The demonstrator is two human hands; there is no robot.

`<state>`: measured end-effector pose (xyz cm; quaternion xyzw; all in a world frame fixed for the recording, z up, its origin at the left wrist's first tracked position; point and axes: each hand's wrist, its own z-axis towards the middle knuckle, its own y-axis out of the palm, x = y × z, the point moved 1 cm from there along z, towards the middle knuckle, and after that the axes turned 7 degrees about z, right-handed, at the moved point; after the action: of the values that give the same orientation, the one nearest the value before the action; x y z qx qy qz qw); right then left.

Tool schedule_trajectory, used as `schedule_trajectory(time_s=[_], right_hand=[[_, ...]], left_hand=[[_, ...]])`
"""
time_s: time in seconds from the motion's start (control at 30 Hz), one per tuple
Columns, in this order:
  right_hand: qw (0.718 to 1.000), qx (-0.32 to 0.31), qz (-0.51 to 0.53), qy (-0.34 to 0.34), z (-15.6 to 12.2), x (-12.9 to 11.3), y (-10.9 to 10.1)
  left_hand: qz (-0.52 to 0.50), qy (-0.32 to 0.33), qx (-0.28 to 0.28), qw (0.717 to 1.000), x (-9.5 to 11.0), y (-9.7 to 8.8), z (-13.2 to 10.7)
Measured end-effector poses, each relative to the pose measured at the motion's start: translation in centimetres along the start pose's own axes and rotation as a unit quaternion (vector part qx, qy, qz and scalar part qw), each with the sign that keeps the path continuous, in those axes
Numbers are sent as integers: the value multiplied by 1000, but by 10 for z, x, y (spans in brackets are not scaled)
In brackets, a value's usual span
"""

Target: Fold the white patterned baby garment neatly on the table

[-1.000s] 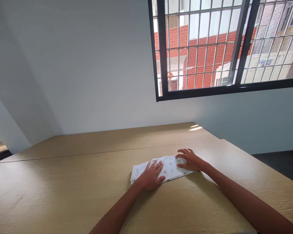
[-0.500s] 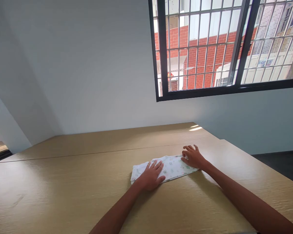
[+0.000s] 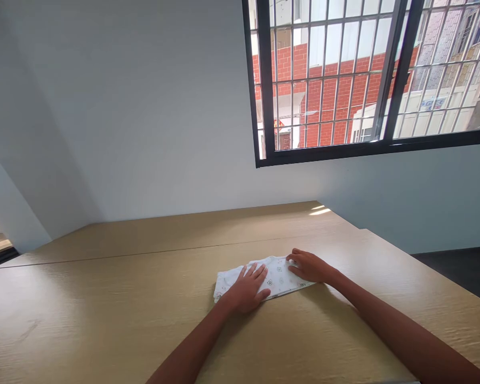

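A small white cloth (image 3: 278, 277) with a tiny printed pattern lies folded flat on a light wooden table (image 3: 104, 309). My left hand (image 3: 247, 290) rests palm down on the cloth's left half, fingers spread. My right hand (image 3: 309, 266) lies on the cloth's right end with its fingers curled over the far edge; whether it grips the fabric is unclear.
The table's right edge (image 3: 432, 277) drops to a dark floor. A seam runs across the tabletop behind the cloth. A white wall stands at the back, with a barred black-framed window (image 3: 364, 80) at the upper right.
My right hand slid right along the cloth, then came back left and now sits curled on its right end. My left hand has stayed in place.
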<state>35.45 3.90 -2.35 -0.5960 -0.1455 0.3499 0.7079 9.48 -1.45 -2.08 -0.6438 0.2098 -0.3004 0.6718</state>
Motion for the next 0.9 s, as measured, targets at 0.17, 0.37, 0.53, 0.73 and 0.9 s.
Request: schedule_trajectory(time_s=[0.17,0.37,0.53,0.73,0.9], right_hand=[[998,3,-34,53,-2,12,-5],[997,2,-56,58,0,4,-5],[998,-24,-44,36,1,-6,-7],[995,-31,-56,71,-2,10,-10],[993,-20,-62,98,-3,20,-9]], left_hand=[[3,0,1,1000,0,0,0],[3,-4,-6,1000,0,0,0],[4,-9,-16,1000,2,-3,0],[5,-15,-24,1000,2,-4,0],[4,-15,-24,1000,3,-5,0]])
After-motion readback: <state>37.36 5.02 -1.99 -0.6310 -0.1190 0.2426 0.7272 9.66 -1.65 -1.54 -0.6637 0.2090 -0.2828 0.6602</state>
